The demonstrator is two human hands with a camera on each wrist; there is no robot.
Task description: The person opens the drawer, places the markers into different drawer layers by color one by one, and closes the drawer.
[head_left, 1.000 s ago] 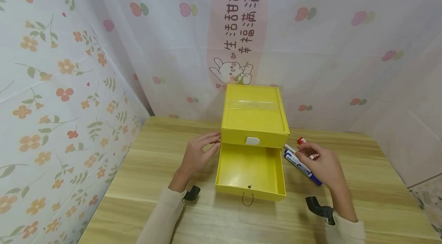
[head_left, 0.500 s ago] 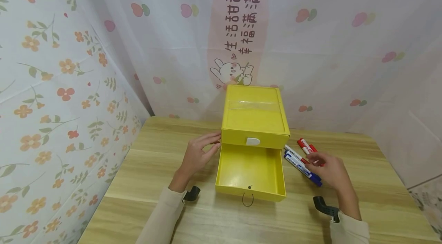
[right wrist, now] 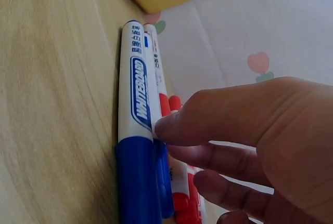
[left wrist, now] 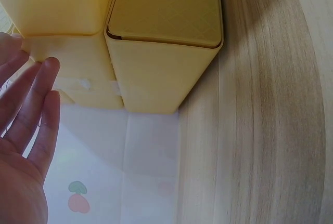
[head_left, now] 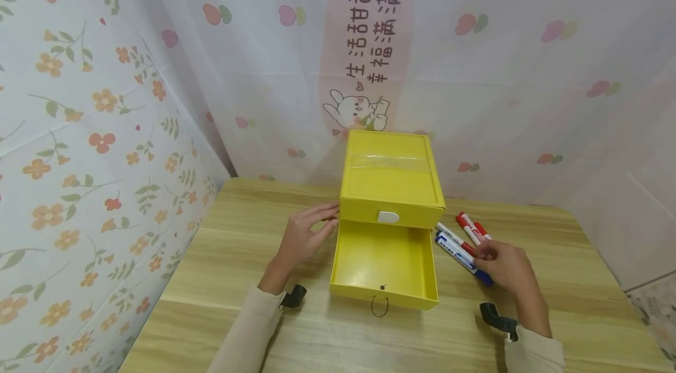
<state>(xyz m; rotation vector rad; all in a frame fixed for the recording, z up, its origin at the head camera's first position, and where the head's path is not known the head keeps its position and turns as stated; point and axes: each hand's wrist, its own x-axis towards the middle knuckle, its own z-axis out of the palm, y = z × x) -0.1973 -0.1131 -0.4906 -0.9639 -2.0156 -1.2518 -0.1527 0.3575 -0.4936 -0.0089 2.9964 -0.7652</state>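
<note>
My left hand [head_left: 300,237] rests its fingertips at the left side of a yellow two-drawer box [head_left: 391,165], its fingers nearly straight in the left wrist view. The box's lower drawer [head_left: 382,297] is pulled out, with a dark loop on its front. Right of the box, my right hand [head_left: 506,267] is over a group of whiteboard markers. Two have blue caps, the nearer blue marker [right wrist: 136,177] lying in front. In the right wrist view my thumb [right wrist: 182,128] touches or nearly touches the blue markers, fingers loosely bent. Red markers [head_left: 472,229] lie just behind.
The box's upper drawer [head_left: 364,210] is shut and has a white pull tab. Clear tape crosses the box top. A patterned curtain [head_left: 253,68] hangs behind the wooden table [head_left: 237,232], and a floral cloth [head_left: 105,185] hangs at left.
My right hand has moved right and towards me, from over the red markers to the blue caps, uncovering the red ones. My left hand and the box stay in place.
</note>
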